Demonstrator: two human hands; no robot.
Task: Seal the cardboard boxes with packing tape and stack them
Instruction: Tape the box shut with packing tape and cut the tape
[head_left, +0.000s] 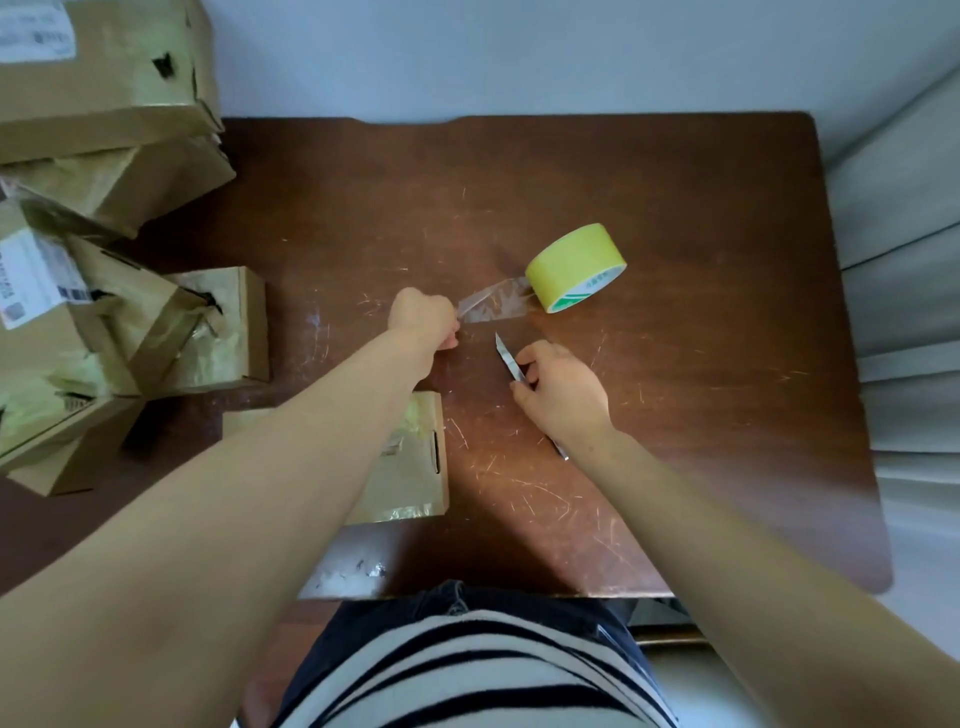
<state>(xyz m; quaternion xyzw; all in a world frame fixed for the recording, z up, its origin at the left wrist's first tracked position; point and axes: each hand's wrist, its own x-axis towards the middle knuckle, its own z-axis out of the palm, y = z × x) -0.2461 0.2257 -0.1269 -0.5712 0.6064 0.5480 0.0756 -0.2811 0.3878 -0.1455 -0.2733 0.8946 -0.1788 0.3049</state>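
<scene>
A black-and-white striped shirt (467, 670) and dark trousers fill the near edge, with both bare forearms reaching out over the scratched brown tabletop (701, 364). Under the left forearm a small cardboard box (410, 483) sits on the tabletop, with yellowish tape across its top. Just beyond it the right grip (563, 389) is curled round a slim metal knife (506, 358), whose blade points away toward the tape. A little farther out and to the left, the left grip (423, 314) pinches the free end of a clear tape strip (496, 306), which stretches from the fingers to the roll. The yellow tape roll (574, 267) rests on the tabletop near its middle, its green-and-white core facing the near right. Along the left side a pile of taped cardboard boxes (104, 312) is stacked, some bearing white labels, the topmost (104, 67) reaching the far left corner. A pale wall (519, 52) lies behind.
</scene>
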